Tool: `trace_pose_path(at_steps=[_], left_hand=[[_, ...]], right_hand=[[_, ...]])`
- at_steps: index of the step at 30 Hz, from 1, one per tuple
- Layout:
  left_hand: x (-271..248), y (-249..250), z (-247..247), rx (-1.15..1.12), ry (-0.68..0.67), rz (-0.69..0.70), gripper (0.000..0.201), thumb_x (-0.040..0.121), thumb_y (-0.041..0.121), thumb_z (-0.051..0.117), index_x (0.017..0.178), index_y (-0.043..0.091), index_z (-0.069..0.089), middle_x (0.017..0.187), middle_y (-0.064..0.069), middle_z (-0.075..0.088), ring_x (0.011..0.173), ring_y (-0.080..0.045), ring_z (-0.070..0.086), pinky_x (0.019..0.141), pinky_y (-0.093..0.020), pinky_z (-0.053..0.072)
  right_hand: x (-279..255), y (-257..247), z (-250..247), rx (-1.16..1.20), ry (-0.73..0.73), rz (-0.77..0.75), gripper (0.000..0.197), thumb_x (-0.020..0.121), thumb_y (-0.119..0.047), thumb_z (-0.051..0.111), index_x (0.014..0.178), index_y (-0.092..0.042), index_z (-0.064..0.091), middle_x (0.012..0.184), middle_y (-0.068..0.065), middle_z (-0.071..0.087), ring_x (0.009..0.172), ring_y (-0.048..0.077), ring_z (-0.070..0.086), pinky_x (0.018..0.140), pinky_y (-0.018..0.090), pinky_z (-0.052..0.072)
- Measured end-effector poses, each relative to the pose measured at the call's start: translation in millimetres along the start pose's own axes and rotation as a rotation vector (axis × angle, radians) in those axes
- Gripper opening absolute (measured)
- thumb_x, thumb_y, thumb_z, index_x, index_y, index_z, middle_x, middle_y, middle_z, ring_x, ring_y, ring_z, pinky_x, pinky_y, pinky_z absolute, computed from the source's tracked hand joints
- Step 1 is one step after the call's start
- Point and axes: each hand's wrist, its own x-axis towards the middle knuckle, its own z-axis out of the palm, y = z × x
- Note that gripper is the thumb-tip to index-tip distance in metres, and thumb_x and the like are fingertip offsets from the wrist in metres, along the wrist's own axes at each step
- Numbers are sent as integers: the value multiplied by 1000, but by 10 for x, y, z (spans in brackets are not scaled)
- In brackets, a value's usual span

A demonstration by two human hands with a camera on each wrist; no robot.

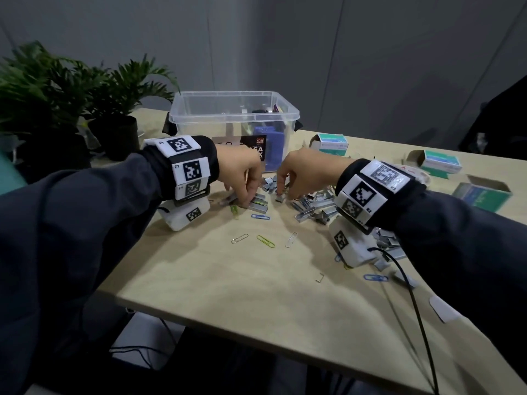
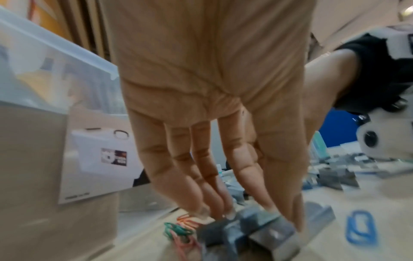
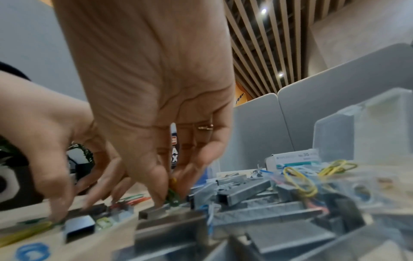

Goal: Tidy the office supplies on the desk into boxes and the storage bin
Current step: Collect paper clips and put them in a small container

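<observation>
My left hand (image 1: 247, 198) reaches down in front of the clear storage bin (image 1: 182, 115). In the left wrist view its fingers (image 2: 214, 203) and thumb pinch a small stack of grey staple strips (image 2: 252, 229) lying on the desk. My right hand (image 1: 281, 193) is just to its right, at the edge of a loose staple pile (image 1: 313, 205). In the right wrist view its thumb and fingertips (image 3: 186, 187) pinch a small green paper clip (image 3: 173, 196), right above a short staple strip (image 3: 152, 212).
Coloured paper clips (image 1: 265, 241) lie scattered on the desk in front of both hands. Three open teal staple boxes (image 1: 332, 143) (image 1: 440, 162) (image 1: 482, 192) stand at the right. The bin holds a blue item (image 1: 269, 143). Potted plants (image 1: 85, 89) stand at the back left.
</observation>
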Motion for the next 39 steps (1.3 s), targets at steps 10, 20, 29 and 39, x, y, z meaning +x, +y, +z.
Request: trace_pose_path(at_steps=[10, 20, 29, 39], left_hand=[[-35, -203, -41, -58, -32, -265, 19, 89, 23, 68, 101, 9, 63, 87, -13, 71, 78, -30, 71, 54, -32, 56], [186, 96, 20, 111, 71, -386, 38, 90, 35, 65, 62, 12, 52, 56, 2, 54, 47, -10, 49, 48, -21, 40], [174, -74, -2, -177, -17, -356, 13, 82, 4, 73, 73, 1, 63, 67, -11, 60, 61, -23, 55, 57, -29, 51], [114, -62, -141, -337, 157, -144, 18, 80, -2, 73, 69, 3, 60, 76, -14, 70, 61, -14, 68, 52, -19, 52]], right_hand=[[35, -240, -7, 88, -41, -172, 25, 79, -13, 75, 100, -26, 77, 82, 2, 70, 64, 16, 60, 60, 27, 55], [4, -173, 40, 80, -121, -113, 9, 80, -18, 80, 86, -18, 73, 72, -4, 67, 61, 7, 59, 61, 23, 49], [-170, 68, -79, 153, -164, -83, 12, 84, -19, 76, 75, -20, 68, 67, -8, 66, 61, 12, 65, 55, 17, 48], [-371, 376, -242, 527, -34, -35, 8, 82, -4, 76, 90, -6, 76, 70, 1, 74, 64, 8, 71, 61, 18, 56]])
